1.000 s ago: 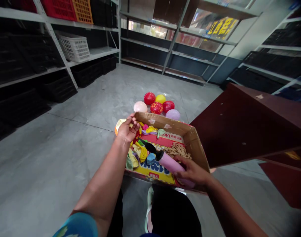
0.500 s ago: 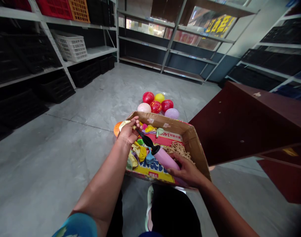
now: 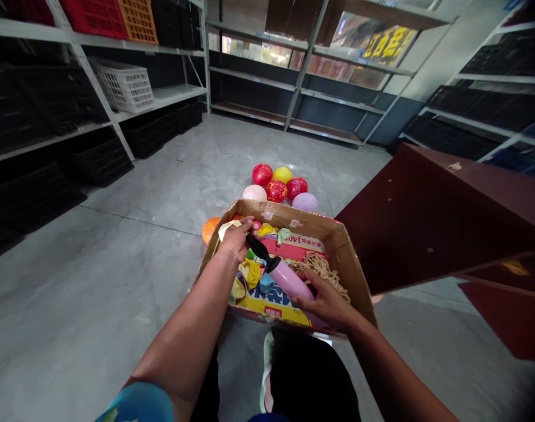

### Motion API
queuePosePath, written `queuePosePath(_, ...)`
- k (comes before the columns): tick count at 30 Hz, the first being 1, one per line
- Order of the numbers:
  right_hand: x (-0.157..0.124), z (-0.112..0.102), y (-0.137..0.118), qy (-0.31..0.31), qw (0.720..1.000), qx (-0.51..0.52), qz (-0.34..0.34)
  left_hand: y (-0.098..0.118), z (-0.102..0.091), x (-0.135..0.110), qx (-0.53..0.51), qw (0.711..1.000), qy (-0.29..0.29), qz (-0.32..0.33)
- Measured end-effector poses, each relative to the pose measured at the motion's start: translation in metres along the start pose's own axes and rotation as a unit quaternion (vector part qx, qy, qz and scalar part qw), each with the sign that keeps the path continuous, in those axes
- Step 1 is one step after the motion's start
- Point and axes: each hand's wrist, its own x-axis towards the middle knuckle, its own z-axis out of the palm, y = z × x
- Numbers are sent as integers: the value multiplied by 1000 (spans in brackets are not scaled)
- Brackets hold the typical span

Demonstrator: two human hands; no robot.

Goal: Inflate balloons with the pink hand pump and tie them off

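A cardboard box (image 3: 350, 264) sits open on the grey floor (image 3: 118, 264), just ahead of the person's knees. Beyond its far edge lies a cluster of inflated balloons (image 3: 278, 190) in red, yellow, pink and lilac, and an orange balloon (image 3: 209, 230) rests against the far left corner from outside. A dark red cabinet (image 3: 429, 223) stands close to the box's right edge. Metal shelving (image 3: 162, 97) lines the walls, with a white basket (image 3: 124, 88) on the left.

Inside the box, flat balloons (image 3: 252, 272) of several colours lie loose along the left side, under and around the pump. A heap of tan cord (image 3: 317, 266) fills the right side, just beside the right hand. Nothing lies between the two hands but the pump itself.

The pump (image 3: 285, 278) – pink barrel, black nozzle – slants across the middle of the box, nozzle toward the far left corner. The right hand (image 3: 322, 302) is closed around the barrel's near end, close to the near edge. The left hand (image 3: 236, 239) hovers by the far left corner, fingers pinched on a pale yellow balloon (image 3: 226, 228), which sticks out to the left of the knuckles. The nozzle tip meets those fingers – whether it sits inside the balloon's neck cannot be told.
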Motion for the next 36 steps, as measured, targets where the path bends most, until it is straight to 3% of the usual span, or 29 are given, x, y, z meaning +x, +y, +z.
queuePosePath(10,2,9,-9,7,1000,14,-4,5,-6,3,-67,990,-20,-124)
queuePosePath(18,6,7,-21,23,1000,4,2,-3,-4,5,-65,992,-3,-111)
queuePosePath(26,8,10,-21,34,999,30,-4,6,-1,2,-97,990,11,-107)
queuePosePath(36,13,14,-21,25,999,34,7,2,3,-2,-52,995,16,-87)
